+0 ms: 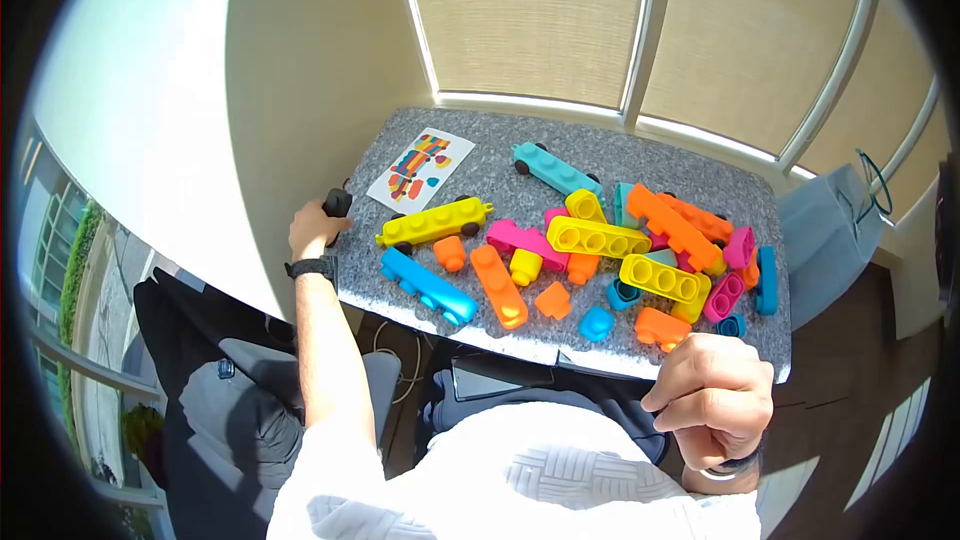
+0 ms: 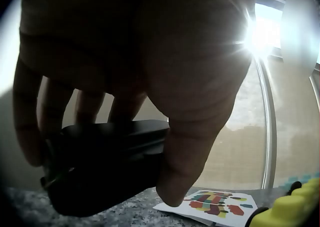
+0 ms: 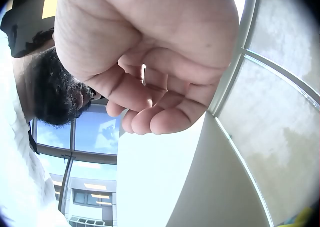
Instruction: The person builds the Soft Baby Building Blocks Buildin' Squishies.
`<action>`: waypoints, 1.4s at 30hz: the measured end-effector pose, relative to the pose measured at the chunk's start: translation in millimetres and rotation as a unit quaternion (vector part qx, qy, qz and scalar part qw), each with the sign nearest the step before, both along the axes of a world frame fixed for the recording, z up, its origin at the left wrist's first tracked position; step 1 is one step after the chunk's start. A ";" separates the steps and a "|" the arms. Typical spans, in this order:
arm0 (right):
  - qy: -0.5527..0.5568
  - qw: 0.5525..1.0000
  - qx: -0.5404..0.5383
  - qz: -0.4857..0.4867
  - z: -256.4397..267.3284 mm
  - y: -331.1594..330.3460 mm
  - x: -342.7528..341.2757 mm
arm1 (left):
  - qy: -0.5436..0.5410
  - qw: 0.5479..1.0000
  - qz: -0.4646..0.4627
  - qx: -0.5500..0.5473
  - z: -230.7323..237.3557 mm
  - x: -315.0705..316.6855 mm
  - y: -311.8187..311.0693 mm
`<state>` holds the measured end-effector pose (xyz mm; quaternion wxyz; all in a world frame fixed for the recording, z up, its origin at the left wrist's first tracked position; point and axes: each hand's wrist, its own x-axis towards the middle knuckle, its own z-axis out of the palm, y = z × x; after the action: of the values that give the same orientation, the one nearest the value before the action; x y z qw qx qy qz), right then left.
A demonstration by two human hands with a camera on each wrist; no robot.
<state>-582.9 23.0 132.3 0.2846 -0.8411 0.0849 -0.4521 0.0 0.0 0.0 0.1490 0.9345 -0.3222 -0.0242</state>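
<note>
At the left edge of the table, my left hand (image 1: 312, 227) grips a dark, block-shaped object (image 2: 107, 162). In the left wrist view the thumb is on one side of it and the fingers on the other. Backlight hides its detail. My right hand (image 1: 716, 395) is in front of the table's right front corner. The right wrist view shows its fingers (image 3: 170, 119) loosely curled, with nothing held. Nearest the left hand on the table are a yellow toy car base (image 1: 432, 223) with dark wheels and a blue one (image 1: 428, 285).
Orange, pink, yellow, blue and teal toy blocks (image 1: 600, 237) lie heaped over the right of the speckled grey table (image 1: 480, 130). A printed card (image 1: 420, 170) lies back left. A teal car base (image 1: 556, 170) sits at the back. A light blue bag (image 1: 835, 230) is right of the table.
</note>
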 end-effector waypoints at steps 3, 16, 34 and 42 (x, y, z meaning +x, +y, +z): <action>0.005 1.000 -0.016 0.007 -1.3 1.0 0.4 | 0.010 1.000 0.014 0.016 -13.0 6.4 1.1; 0.006 1.000 -0.018 0.013 -3.3 -0.8 2.5 | 0.032 0.998 0.012 0.059 -20.7 5.4 -1.6; 0.023 0.999 -0.033 0.013 -2.0 3.1 1.6 | 0.056 0.914 -0.234 -0.327 125.1 -132.0 17.3; 0.122 0.990 -0.008 0.074 -16.6 10.5 6.6 | 0.144 0.644 -0.727 -0.188 110.1 -256.8 45.2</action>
<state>-576.3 33.5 115.7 0.2978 -0.8963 0.0528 -0.3242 -256.8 45.2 110.1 0.3006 0.3361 -0.8703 -0.1981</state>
